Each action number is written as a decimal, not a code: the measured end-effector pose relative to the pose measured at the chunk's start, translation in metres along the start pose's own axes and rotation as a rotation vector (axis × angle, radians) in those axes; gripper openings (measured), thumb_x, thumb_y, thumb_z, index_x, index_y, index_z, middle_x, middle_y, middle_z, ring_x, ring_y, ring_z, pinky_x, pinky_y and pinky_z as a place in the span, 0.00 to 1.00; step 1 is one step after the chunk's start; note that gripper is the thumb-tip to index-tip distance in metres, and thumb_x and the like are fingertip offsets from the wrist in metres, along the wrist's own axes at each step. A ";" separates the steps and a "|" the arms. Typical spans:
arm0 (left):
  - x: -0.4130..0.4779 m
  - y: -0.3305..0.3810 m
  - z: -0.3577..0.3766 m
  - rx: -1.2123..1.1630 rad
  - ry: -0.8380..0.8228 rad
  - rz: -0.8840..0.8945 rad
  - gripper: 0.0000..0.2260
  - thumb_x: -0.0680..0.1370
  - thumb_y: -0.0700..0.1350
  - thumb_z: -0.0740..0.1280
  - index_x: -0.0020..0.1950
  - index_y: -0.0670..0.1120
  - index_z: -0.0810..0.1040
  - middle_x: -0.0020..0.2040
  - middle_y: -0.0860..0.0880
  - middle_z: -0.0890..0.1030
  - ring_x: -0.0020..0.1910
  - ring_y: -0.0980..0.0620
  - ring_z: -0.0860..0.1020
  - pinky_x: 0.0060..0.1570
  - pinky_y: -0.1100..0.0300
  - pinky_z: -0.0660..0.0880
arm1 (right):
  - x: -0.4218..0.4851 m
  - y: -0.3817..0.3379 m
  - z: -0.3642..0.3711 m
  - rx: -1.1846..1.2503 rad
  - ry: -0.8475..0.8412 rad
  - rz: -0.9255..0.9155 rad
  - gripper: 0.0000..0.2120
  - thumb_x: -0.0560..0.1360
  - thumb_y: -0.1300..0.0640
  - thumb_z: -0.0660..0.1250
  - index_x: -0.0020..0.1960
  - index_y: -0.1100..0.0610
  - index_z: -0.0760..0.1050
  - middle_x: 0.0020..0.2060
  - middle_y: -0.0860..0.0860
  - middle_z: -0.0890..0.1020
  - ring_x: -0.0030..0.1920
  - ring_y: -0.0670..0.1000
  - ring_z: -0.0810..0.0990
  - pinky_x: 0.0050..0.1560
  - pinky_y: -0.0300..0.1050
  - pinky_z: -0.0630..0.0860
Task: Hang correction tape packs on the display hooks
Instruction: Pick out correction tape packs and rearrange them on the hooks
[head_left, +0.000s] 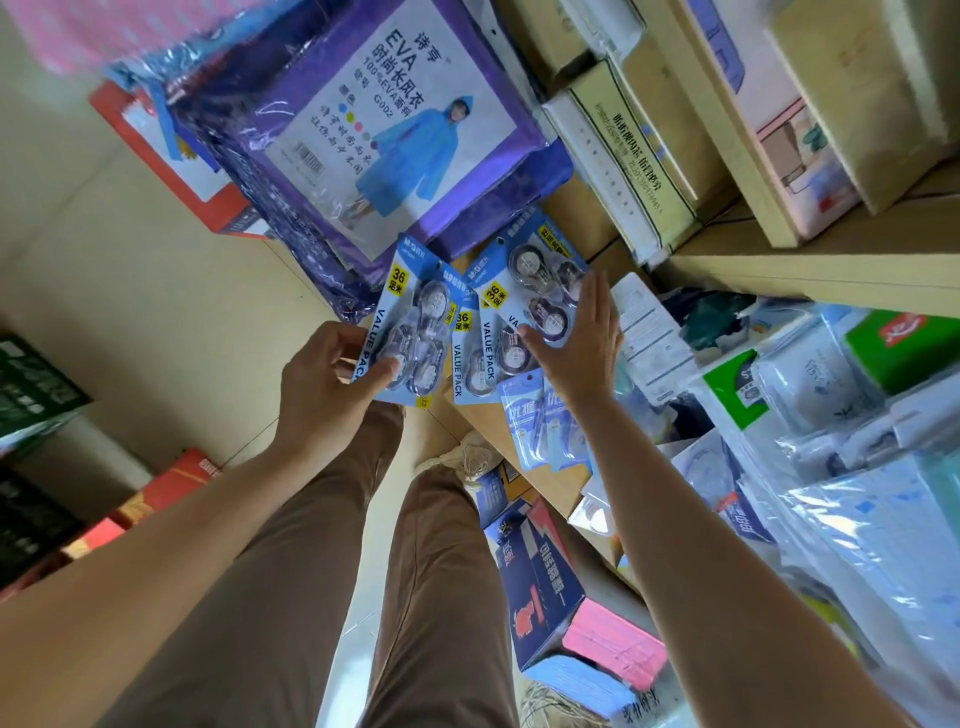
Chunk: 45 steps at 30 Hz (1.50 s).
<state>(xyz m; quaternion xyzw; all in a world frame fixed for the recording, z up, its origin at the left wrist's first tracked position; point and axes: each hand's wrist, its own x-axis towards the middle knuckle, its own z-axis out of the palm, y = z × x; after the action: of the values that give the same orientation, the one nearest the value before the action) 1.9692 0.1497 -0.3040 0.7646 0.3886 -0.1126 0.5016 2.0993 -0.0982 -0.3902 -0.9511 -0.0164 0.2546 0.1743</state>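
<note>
Head view: the person is standing on a pale tiled floor (156, 270), looking down past brown trousers (322, 571) and one light shoe (467, 457). The left hand (322, 379) is gripping a blue pack (410, 332) by its lower edge, thumb on the front and fingers curled behind, holding it in the air above the floor. The right hand (576, 343) is lying flat, fingers straight and apart, against a fan of like packs (488, 332) just beside the first one; whether these are hanging on a hook cannot be told. The two hands are near each other but not touching.

Behind the packs a purple raincoat bag (395, 130) is hanging or leaning. Cardboard boxes (623, 156) are standing in a row along a tan shelf (831, 260) at the right. Below the shelf's front edge, clear bagged goods (857, 493) are crowding the right side. A dark blue box (540, 587) and a pink stack (618, 644) are lying near the shoe. Red boxes (171, 483) and dark green boxes (31, 384) are sitting at the floor's left edge.
</note>
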 end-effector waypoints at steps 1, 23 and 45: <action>-0.001 -0.001 0.000 0.001 -0.004 -0.003 0.09 0.74 0.43 0.76 0.50 0.48 0.78 0.46 0.58 0.83 0.40 0.64 0.79 0.45 0.70 0.75 | 0.006 0.000 0.000 -0.032 -0.030 -0.001 0.49 0.70 0.29 0.62 0.80 0.57 0.55 0.79 0.57 0.59 0.78 0.60 0.58 0.73 0.61 0.57; -0.019 -0.003 0.000 0.034 -0.009 -0.021 0.09 0.75 0.44 0.76 0.51 0.48 0.78 0.44 0.62 0.80 0.40 0.67 0.79 0.41 0.75 0.72 | 0.026 -0.002 -0.027 0.279 -0.151 0.149 0.29 0.64 0.43 0.79 0.59 0.56 0.77 0.52 0.54 0.82 0.55 0.55 0.79 0.58 0.54 0.76; -0.092 0.126 -0.045 0.219 -0.059 0.369 0.14 0.73 0.54 0.71 0.54 0.49 0.79 0.41 0.56 0.80 0.42 0.50 0.81 0.47 0.51 0.78 | -0.159 -0.016 -0.192 0.445 0.157 0.125 0.11 0.75 0.54 0.73 0.41 0.48 0.71 0.31 0.49 0.74 0.33 0.53 0.72 0.34 0.46 0.67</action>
<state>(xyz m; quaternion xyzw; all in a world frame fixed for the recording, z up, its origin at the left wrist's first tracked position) 1.9865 0.1194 -0.1458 0.8691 0.2126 -0.0828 0.4389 2.0560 -0.1643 -0.1535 -0.9053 0.1123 0.1877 0.3642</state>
